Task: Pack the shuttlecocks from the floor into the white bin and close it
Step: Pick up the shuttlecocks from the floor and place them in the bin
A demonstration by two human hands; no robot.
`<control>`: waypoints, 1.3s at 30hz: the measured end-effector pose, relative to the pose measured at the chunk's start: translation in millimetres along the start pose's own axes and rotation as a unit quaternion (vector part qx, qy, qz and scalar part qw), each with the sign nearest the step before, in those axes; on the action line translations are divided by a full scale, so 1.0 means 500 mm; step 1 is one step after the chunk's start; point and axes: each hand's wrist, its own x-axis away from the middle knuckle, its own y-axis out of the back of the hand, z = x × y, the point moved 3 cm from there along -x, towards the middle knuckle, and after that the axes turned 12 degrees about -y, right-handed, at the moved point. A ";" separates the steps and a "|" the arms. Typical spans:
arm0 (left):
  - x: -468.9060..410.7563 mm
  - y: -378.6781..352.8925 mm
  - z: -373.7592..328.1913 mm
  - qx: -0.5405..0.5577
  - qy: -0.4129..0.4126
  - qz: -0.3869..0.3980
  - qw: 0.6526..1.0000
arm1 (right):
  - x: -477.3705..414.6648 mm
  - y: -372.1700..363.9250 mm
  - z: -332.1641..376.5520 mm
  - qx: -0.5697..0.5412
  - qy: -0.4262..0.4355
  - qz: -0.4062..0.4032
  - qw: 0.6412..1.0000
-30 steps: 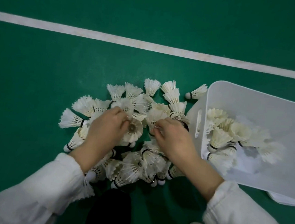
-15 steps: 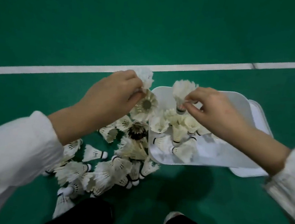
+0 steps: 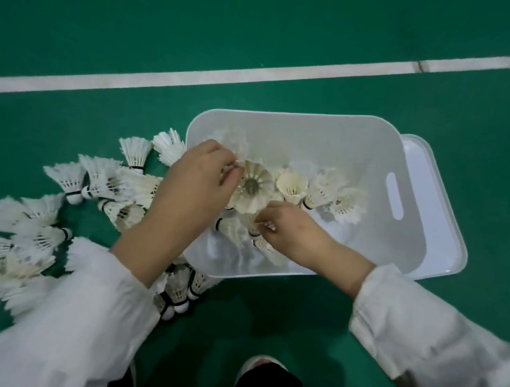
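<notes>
Head cam: left hand (image 3: 196, 185) pinches a shuttlecock (image 3: 252, 187) over the white bin (image 3: 339, 129); right hand (image 3: 293, 230) pinches another inside. Best let go low, w/ no bounce-outs. Plenty on floor (image 3: 106, 41) pile (image 3: 61, 207); lid (image 3: 447, 241) underneath.

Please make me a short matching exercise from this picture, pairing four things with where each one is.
Things:
1. left hand
2. right hand
3. lid
4. loose shuttlecocks

Places:
A. under the white bin, showing at its right side
B. on the green floor, left of the bin
C. over the bin's left edge, holding a shuttlecock with its open end facing the camera
D. low inside the bin, near its front wall

Pairs: 1-C, 2-D, 3-A, 4-B
</notes>
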 end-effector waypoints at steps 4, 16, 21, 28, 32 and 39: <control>0.014 -0.016 0.015 -0.003 0.005 -0.015 1.000 | -0.023 -0.032 0.002 0.012 -0.010 0.018 1.000; 0.015 -0.008 0.039 -0.008 0.028 -0.019 0.999 | 0.070 0.142 -0.006 -0.210 0.009 -0.143 0.967; 0.014 -0.026 0.012 0.003 0.026 0.007 1.000 | 0.072 0.107 0.037 -0.094 0.127 -0.100 0.982; 0.020 -0.027 0.017 0.007 0.029 0.012 0.999 | 0.057 0.064 0.033 0.057 0.224 -0.113 0.966; 0.011 -0.012 0.023 0.076 0.052 0.023 0.995 | 0.060 0.099 0.006 0.015 0.181 -0.151 0.972; 0.006 0.011 0.038 0.079 0.056 -0.004 0.995 | 0.054 0.072 0.031 -0.053 0.092 0.044 0.993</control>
